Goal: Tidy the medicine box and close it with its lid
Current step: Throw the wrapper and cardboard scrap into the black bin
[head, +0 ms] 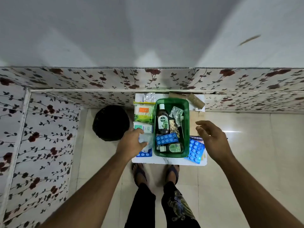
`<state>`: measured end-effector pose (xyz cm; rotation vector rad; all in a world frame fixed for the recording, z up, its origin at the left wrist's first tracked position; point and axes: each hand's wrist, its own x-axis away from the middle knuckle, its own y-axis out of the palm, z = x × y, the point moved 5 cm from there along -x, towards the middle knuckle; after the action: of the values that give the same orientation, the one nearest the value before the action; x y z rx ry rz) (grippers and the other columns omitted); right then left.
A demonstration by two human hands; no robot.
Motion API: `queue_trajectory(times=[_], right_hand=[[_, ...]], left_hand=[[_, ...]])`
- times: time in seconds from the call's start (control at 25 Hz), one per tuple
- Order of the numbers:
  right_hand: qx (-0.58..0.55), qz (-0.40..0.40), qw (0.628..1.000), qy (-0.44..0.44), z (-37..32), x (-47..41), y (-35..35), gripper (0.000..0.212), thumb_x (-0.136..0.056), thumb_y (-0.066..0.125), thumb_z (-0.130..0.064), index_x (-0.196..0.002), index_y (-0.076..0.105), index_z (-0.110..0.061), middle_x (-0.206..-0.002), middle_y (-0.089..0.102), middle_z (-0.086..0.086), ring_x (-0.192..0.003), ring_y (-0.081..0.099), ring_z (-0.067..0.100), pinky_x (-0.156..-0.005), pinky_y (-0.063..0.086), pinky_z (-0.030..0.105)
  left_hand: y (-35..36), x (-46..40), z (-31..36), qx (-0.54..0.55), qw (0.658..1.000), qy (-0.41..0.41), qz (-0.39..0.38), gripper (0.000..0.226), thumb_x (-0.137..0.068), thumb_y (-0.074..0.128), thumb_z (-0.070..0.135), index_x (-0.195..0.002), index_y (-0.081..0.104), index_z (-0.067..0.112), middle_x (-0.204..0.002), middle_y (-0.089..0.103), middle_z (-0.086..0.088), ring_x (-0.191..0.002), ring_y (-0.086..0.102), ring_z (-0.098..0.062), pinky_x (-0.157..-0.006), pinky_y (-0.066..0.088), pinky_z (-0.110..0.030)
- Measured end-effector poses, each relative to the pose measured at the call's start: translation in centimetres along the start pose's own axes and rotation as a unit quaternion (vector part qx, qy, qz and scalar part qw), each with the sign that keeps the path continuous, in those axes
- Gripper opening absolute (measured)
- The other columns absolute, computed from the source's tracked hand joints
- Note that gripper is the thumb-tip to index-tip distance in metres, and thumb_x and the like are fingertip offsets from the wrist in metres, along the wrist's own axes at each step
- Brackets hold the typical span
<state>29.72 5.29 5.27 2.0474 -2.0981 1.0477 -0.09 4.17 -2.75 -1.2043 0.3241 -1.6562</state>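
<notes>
A green medicine box [187, 112] stands open on a small white table [167, 161]. Inside lie a brown Dettol bottle [162, 120], a blue pill strip [166, 139], a small green bottle [172, 148] and silver blister foils [176, 113]. My left hand [131, 143] rests left of the box, fingers spread over a clear plastic piece [146, 140], not gripping it. My right hand [212, 139] hovers open to the right of the box, above a Hansaplast pack [195, 137] and a blue pill strip [195, 152]. No lid can be made out for certain.
Left of the box lie a cotton-bud pack [143, 112], a white carton [144, 128] and another blue strip [144, 153]. Cardboard rolls [195, 100] sit at the back right. A black round bin [110, 123] stands on the floor left of the table. Flowered wall panels run behind.
</notes>
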Motion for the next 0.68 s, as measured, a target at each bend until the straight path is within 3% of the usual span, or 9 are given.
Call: queue_trajectory(times=[0.08,0.24,0.28,0.36,0.52,0.68], right_hand=[[0.001,0.017,1.000,0.003,1.5,-1.8,0.6,0.018,-0.096,0.057,-0.021,-0.111,0.067,-0.021,-0.100,0.069,0.004,-0.091,0.064,0.019,-0.076,0.046,0.021],[-0.005,0.048,0.998,0.051,3.7,-3.3,0.9,0.015,-0.094,0.058,-0.019,-0.107,0.067,-0.020,-0.098,0.071,0.006,-0.087,0.065,0.019,-0.074,0.046,0.021],[0.002,0.072,0.995,0.073,4.4,-3.6,0.5,0.015,-0.093,0.059,-0.018,-0.106,0.067,-0.020,-0.098,0.071,0.006,-0.087,0.065,0.020,-0.073,0.047,0.023],[0.042,0.111,0.985,0.122,5.8,-4.3,-0.1,0.021,-0.091,0.060,-0.021,-0.112,0.065,-0.018,-0.100,0.070,0.004,-0.092,0.067,0.023,-0.076,0.050,0.028],[0.098,0.105,0.972,0.186,8.5,-6.7,0.5,0.053,-0.082,0.071,-0.040,-0.129,0.056,-0.021,-0.122,0.062,0.006,-0.110,0.061,0.024,-0.090,0.049,0.035],[0.088,0.114,0.968,0.204,9.3,-8.1,1.5,0.052,-0.078,0.076,-0.041,-0.122,0.058,-0.021,-0.093,0.067,-0.005,-0.097,0.066,0.023,-0.083,0.053,0.039]], left_hand=[[1.1,-1.3,-0.1,-0.074,0.996,0.035,0.020,0.044,-0.072,0.079,0.036,-0.112,0.065,0.021,-0.107,0.054,-0.006,-0.096,0.056,-0.022,-0.077,0.050,-0.034],[0.9,-0.8,0.3,-0.096,0.992,0.072,0.041,0.011,-0.079,0.071,0.021,-0.088,0.070,0.017,-0.095,0.055,-0.006,-0.092,0.054,-0.028,-0.074,0.045,-0.032],[0.1,-0.4,0.5,-0.061,0.994,0.064,0.064,0.005,-0.078,0.069,0.018,-0.081,0.066,0.017,-0.090,0.057,-0.003,-0.087,0.054,-0.026,-0.072,0.045,-0.032],[-2.0,0.3,0.9,0.058,0.992,0.003,0.115,0.015,-0.078,0.066,0.012,-0.071,0.053,0.017,-0.073,0.054,0.001,-0.070,0.052,-0.017,-0.063,0.041,-0.029],[-4.9,-0.4,3.2,0.249,0.946,-0.065,0.195,0.015,-0.084,0.058,0.002,-0.076,0.046,0.007,-0.059,0.047,-0.001,-0.046,0.041,-0.004,-0.044,0.031,-0.013],[-5.1,-2.3,4.8,0.320,0.920,-0.067,0.218,0.010,-0.087,0.057,0.001,-0.089,0.051,0.008,-0.063,0.053,0.000,-0.043,0.049,0.002,-0.040,0.035,-0.007]])
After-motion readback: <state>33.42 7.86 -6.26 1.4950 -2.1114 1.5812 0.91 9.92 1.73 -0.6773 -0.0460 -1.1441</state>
